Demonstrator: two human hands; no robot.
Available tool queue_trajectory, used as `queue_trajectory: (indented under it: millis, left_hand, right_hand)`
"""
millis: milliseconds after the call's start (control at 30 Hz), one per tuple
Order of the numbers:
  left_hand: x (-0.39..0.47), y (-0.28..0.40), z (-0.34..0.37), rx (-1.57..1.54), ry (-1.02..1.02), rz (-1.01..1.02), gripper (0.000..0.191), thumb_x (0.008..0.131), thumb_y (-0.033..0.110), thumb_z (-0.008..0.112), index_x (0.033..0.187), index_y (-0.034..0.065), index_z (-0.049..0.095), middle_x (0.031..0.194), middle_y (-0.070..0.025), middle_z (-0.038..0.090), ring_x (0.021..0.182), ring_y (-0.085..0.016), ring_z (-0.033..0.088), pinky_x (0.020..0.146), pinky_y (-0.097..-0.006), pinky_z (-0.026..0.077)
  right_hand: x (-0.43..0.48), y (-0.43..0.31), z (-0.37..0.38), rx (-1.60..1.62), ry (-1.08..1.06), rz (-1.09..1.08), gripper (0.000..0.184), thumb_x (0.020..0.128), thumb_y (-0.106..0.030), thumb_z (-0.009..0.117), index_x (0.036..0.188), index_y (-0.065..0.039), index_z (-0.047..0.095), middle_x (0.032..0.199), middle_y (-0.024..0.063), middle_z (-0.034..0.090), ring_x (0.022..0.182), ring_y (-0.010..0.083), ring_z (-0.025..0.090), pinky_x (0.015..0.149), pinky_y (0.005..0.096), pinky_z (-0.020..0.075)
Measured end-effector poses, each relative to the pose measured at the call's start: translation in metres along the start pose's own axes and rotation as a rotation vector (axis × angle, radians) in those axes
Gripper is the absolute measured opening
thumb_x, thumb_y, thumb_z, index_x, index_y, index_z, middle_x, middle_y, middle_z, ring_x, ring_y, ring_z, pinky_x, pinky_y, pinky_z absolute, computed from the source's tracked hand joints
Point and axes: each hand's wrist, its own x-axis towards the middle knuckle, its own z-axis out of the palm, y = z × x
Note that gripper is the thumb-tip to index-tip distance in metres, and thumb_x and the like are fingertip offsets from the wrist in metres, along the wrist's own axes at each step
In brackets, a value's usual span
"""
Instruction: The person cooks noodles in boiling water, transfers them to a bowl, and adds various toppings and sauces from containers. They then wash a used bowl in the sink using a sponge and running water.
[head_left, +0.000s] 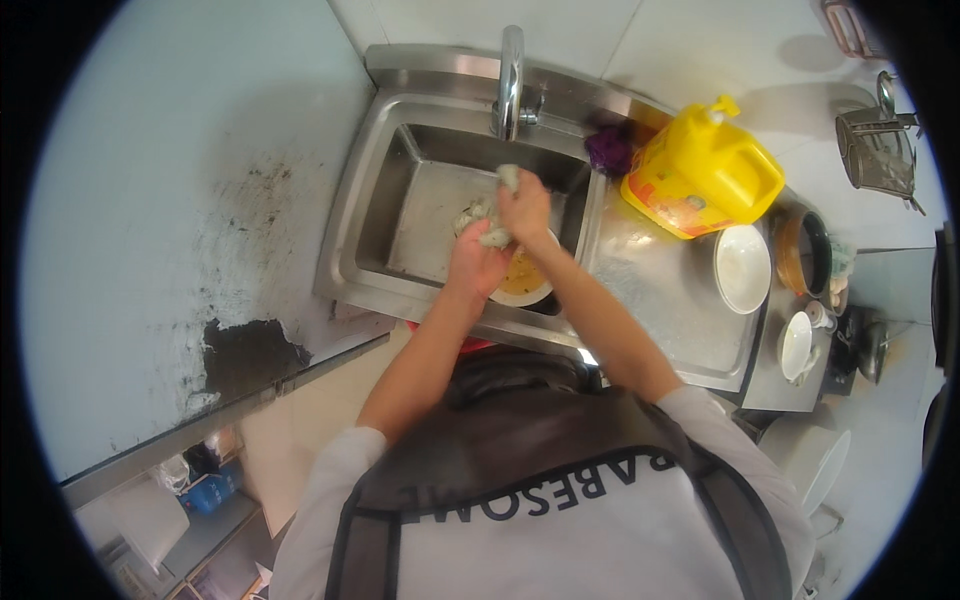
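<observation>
Both hands are over a stainless-steel sink basin (435, 202), gripping what looks like a pale, bunched cloth (495, 238). My left hand (476, 262) is closed around its lower part. My right hand (527, 210), slightly blurred, holds the upper part, and an end sticks out above the fist. Just beyond my left fingers is a crumpled pale mass (471, 216); whether it belongs to the same cloth I cannot tell. Below the hands, a white bowl (523, 283) with yellowish liquid and small bits stands in the basin, partly hidden by my right wrist.
A chrome faucet (511, 82) rises behind the basin. On the drainboard (645, 300) are a yellow pump jug (697, 176), a purple scrubber or cloth (609, 150) and a white bowl (742, 268). Farther right stand a pot (804, 253) and a smaller bowl (796, 345). A panel (187, 187) borders the left.
</observation>
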Motion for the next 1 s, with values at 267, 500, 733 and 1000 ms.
queue_trajectory:
  millis: [267,500,733,1000]
  left_hand:
    - [-0.029,0.025,-0.010,-0.099,0.048,0.125,0.043,0.096,0.031,0.031,0.128,0.0034,0.040,0.129,-0.0112,0.047,0.121,-0.027,0.042,0.105,-0.0428,0.031]
    - [-0.021,0.019,0.005,-0.151,-0.091,0.085,0.047,0.097,0.034,0.025,0.130,0.0035,0.038,0.132,-0.0118,0.044,0.124,-0.028,0.039,0.106,-0.0425,0.027]
    - [-0.030,0.025,0.000,-0.078,-0.019,0.154,0.045,0.097,0.032,0.028,0.132,0.0046,0.035,0.136,-0.0124,0.039,0.125,-0.030,0.036,0.105,-0.0475,0.028]
    - [-0.047,0.053,0.041,0.194,-0.131,-0.144,0.047,0.095,0.035,0.035,0.132,0.0050,0.036,0.133,-0.0132,0.041,0.123,-0.032,0.040,0.097,-0.0551,0.035]
  right_hand:
    - [-0.086,-0.025,0.034,-0.126,0.102,-0.564,0.033,0.076,-0.020,0.058,0.102,-0.001,0.055,0.101,0.0242,0.058,0.097,0.0403,0.055,0.083,0.0433,0.0451]
    - [0.002,-0.006,0.002,0.032,-0.145,0.013,0.037,0.078,-0.018,0.055,0.109,0.001,0.052,0.109,0.0262,0.054,0.100,0.0402,0.053,0.086,0.0454,0.0422]
    - [-0.068,-0.040,0.027,-0.003,0.166,-0.436,0.030,0.079,-0.018,0.054,0.100,0.003,0.052,0.102,0.0266,0.055,0.098,0.0407,0.053,0.084,0.0455,0.0422]
    - [0.029,0.025,-0.030,0.228,-0.344,0.038,0.048,0.085,-0.037,0.056,0.112,0.002,0.051,0.106,0.0183,0.058,0.100,0.0294,0.056,0.085,0.0369,0.0423]
